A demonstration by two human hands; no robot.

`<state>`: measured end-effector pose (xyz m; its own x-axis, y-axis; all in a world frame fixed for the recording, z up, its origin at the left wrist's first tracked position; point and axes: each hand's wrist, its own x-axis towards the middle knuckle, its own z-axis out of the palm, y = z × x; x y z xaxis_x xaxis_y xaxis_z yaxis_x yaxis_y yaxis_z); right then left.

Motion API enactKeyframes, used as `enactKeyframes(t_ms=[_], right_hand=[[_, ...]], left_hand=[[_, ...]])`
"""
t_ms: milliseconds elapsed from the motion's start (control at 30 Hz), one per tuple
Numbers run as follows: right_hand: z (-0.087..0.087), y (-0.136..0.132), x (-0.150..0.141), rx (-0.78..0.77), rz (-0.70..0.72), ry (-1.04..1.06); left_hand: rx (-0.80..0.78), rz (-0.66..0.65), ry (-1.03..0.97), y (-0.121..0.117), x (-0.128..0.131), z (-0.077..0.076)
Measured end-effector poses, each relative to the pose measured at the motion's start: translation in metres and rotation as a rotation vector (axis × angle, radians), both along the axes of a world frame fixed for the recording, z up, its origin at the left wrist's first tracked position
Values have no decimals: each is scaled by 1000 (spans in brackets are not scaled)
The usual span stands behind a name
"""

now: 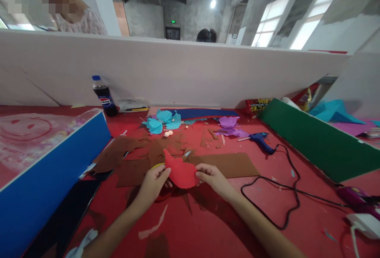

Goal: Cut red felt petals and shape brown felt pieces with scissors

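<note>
A red paper cutout [182, 173] with a rounded body and a pointed tip is held up above the table. My left hand [158, 179] pinches its left edge between thumb and fingers. On the opposite edge, my right hand [210, 175] grips it the same way. Behind and below it lie sheets and scraps of brown paper [231, 164]. Part of a scissor-like metal blade [187, 154] shows just behind the cutout; its rest is hidden. Something yellow and curved peeks out by my left fingers.
Blue paper flowers [160, 121], purple paper petals [230, 125] and a blue glue gun [263, 142] with a looping black cord lie beyond my hands. A cola bottle [105, 97] stands back left. Blue [59, 151] and green [314, 139] boards flank the red table. A person sits behind the white partition.
</note>
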<state>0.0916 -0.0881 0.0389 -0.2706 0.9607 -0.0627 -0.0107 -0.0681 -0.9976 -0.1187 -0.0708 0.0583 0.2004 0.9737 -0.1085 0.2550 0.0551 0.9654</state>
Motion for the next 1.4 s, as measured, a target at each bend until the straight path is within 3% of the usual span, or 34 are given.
enactKeyframes(t_ms=[367,700,800,900,1000,1067,1167,1267,1333,1400], right_hand=[[1,-1,-4,54,-96,-95],[2,3,3,107,-144,-108],[3,3,6,6,-165,63],[0,4,9,-107,-210,286],[-3,6,10,-167,-248,442],[-2,7,11,-194,-273,492],[4,6,10,-182,-326,533],[12,4,8,-156,-349,538],[14,3,7,-133,-333,512],[13,2,6,-108,-297,454]], left_hand=[[-134,-9,-80,5,-3,-3],[-90,54,-29,11,-12,2],[113,80,162,19,-26,4],[271,122,579,28,-46,10],[236,212,992,37,-68,22],[178,248,1150,43,-82,28],[148,269,1267,49,-100,31],[394,325,1395,52,-108,25],[550,272,1423,53,-107,17],[615,128,1351,54,-100,7]])
